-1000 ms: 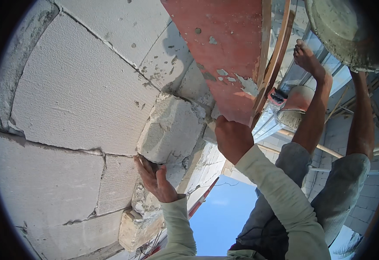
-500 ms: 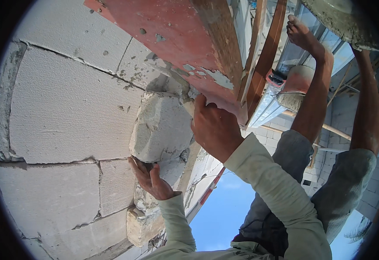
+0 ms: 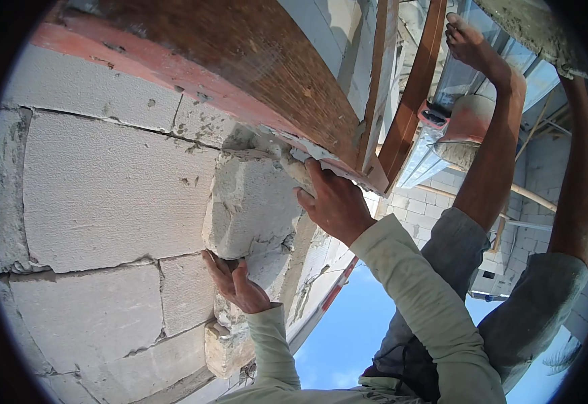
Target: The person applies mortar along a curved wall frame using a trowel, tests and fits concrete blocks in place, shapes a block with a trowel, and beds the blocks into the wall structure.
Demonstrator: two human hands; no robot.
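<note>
My right hand [image 3: 338, 205] is at the lower end of a wooden beam [image 3: 260, 60] with a red-painted face. Its index finger reaches up to the beam's edge, and a pale, narrow piece [image 3: 294, 170] lies between finger and thumb; its kind is unclear. My left hand [image 3: 240, 286] is palm up, fingers stretched and thumb apart, touching the underside of a rough, broken grey block [image 3: 250, 202]. A dark patch between its thumb and fingers could be shadow or mortar. Wet-looking mortar [image 3: 257, 140] fills the gap between block and beam.
A wall of large pale blocks [image 3: 119, 192] spans the left. My bare legs [image 3: 486, 158] extend up the right side. Near them are a red bucket [image 3: 467, 128] with a mortar-caked rim, a red-and-black handle [image 3: 433, 115] and a mortar-crusted container [image 3: 536, 30].
The beam looks turned, showing more brown side and less red face; my view has shifted slightly too. My right index finger has straightened along the beam's edge. My left hand remains under the block.
</note>
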